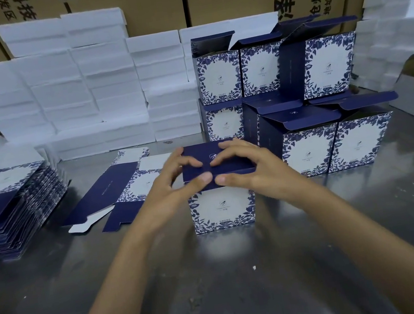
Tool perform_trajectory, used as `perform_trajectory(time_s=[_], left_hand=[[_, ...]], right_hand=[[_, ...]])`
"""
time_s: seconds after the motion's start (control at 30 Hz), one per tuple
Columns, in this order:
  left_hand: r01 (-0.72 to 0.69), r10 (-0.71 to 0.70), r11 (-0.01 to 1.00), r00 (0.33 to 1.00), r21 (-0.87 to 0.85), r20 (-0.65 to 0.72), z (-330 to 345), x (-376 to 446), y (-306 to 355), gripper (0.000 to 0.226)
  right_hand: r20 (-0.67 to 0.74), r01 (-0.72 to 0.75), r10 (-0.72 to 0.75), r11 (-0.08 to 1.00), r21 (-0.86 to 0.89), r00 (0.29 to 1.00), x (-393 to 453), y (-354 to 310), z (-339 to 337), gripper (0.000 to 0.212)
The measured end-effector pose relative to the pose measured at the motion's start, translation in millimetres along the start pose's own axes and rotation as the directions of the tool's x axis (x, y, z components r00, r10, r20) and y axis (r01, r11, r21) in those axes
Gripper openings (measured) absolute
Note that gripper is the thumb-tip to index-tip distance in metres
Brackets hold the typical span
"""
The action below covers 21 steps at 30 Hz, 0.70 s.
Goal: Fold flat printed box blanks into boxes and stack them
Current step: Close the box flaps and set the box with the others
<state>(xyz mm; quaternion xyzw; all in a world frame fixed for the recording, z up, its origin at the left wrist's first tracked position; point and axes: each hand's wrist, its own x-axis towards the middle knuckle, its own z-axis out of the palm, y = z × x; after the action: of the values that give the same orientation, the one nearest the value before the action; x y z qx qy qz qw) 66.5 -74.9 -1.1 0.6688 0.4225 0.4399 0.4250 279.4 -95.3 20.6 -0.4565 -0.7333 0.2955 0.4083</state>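
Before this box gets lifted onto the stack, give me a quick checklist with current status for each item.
1. Box standing upright on the metal table: ok.
2. Dark blue top flaps folded down over the opening: ok, though cannot tell if tucked and locked.
3. Left hand and right hand both on the top, fingers curled over the flaps: ok.
4. Bottom closure of the box: cannot tell, hidden.
5. Landing spot on the stack of folded boxes: not ok, those boxes show raised open lids.
6. Next flat blank ready beside the box: ok.
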Motion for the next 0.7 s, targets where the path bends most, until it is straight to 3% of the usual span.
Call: perform_trajectory(time_s=[0.1, 0.27, 0.33, 0.43, 0.57, 0.7], left_hand=[[-0.059, 0.055, 0.996, 0.997, -0.074, -0.047, 9.0, -10.4, -2.7, 0.033], [-0.180, 0.167, 0.983, 0.950, -0.024, -0.265, 29.5, -18.3, -4.6, 0.014], [-0.205, 0.199, 0.979, 0.931, 0.011, -0.306, 34.7, -17.5, -5.9, 0.016], [-0.210, 0.208, 0.977, 0.926, 0.028, -0.315, 36.5, -15.3, -4.6, 0.013], [-0.191, 0.174, 0.980, 0.957, -0.053, -0.231, 23.7, -15.5, -4.8, 0.018], [-0.190, 0.163, 0.977, 0.956, -0.095, -0.242, 23.5, -13.0, -6.6, 0.019]], right_hand=[[-0.087, 0.008, -0.005, 0.999, 0.031, 0.996, -4.9, 1.2, 9.1, 0.024], [-0.260, 0.015, -0.029, 0.998, -0.055, 0.965, -11.4, 8.1, 23.7, 0.026], [-0.321, 0.027, -0.040, 0.999, -0.043, 0.946, -11.9, 11.7, 30.6, 0.022], [-0.386, 0.038, -0.047, 0.999, -0.030, 0.921, -8.9, 13.3, 35.5, 0.015], [-0.302, 0.034, -0.030, 0.999, 0.009, 0.953, -9.1, 17.8, 21.7, 0.023], [-0.327, 0.045, -0.033, 0.999, 0.030, 0.944, -10.5, 20.6, 15.0, 0.022]])
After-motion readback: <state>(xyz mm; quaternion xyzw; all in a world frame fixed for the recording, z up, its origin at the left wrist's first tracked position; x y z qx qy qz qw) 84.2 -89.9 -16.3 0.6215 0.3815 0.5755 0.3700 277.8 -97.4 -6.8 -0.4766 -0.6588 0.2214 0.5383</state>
